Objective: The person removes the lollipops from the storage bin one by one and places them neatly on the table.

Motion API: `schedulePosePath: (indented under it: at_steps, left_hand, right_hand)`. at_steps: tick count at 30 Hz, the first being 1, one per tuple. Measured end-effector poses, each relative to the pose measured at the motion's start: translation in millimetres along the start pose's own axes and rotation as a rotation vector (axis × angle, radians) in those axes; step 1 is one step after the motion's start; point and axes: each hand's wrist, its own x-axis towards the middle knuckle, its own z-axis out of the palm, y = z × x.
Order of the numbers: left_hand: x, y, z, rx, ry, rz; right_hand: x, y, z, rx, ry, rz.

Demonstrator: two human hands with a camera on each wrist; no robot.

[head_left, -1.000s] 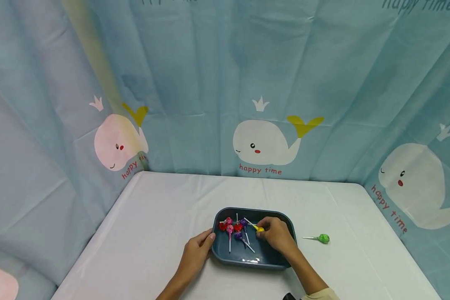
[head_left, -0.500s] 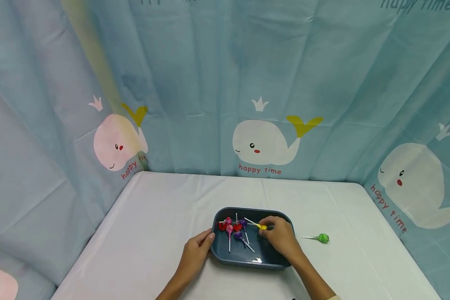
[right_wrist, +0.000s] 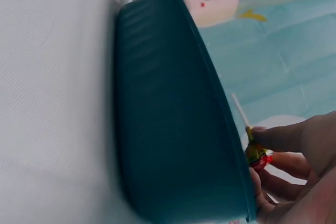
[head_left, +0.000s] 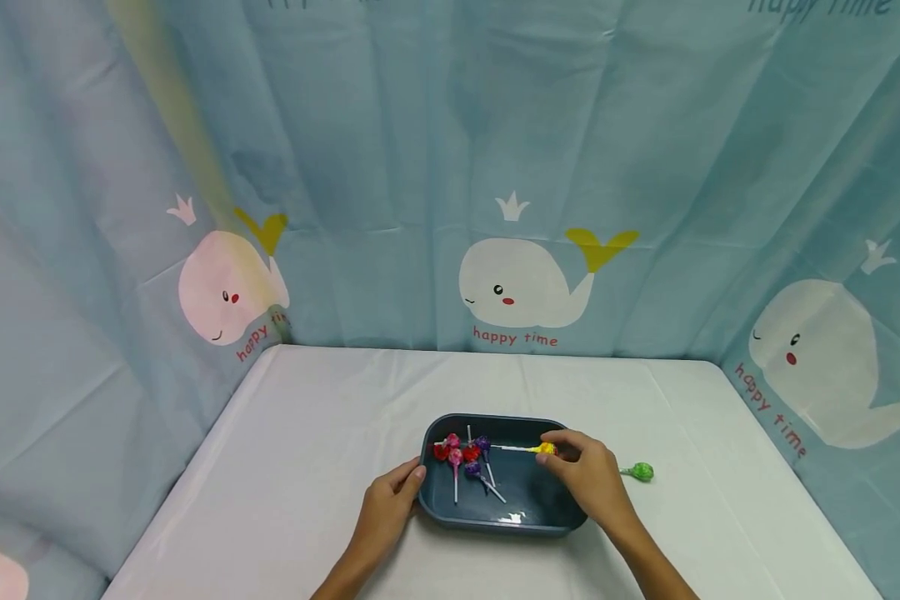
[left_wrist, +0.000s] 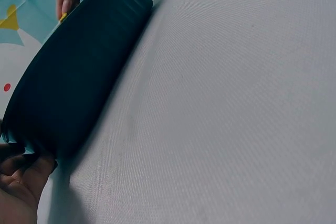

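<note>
Yellow lollipop (head_left: 545, 448) pinched by head in narrowly parted right grip (head_left: 591, 477), over tray (head_left: 495, 527). Left grip (head_left: 387, 503) clasps tray's end, for steadying, I'd guess. Green lollipop (head_left: 642, 472) just right of right grip.

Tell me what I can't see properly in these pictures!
Green lollipop: head view, the right hand hides most of its stick.
Red, pink and purple lollipops: left wrist view, the wall of the tray hides them.
Yellow lollipop: head view, any print on its wrapper is too small to read.
Rightmost whale: head view, the picture's right edge cuts off its tail.
</note>
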Motion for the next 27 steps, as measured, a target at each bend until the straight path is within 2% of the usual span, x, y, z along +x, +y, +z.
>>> schedulePosePath:
  at_steps: [6,19,27]
  left_hand:
    - [0.0,0.4,0.0,0.008,0.006,-0.003]
    - [-0.1,-0.4,0.2,0.01,0.003,0.002]
    - [0.5,-0.9,0.1,0.012,0.004,0.014]
  right_hand:
    - [-8.7,4,-15,0.074,0.02,0.036]
    - [-15.3,27,-36,0.158,0.069,0.078]
    - [-19.9,39,-48,0.126,0.097,0.139]
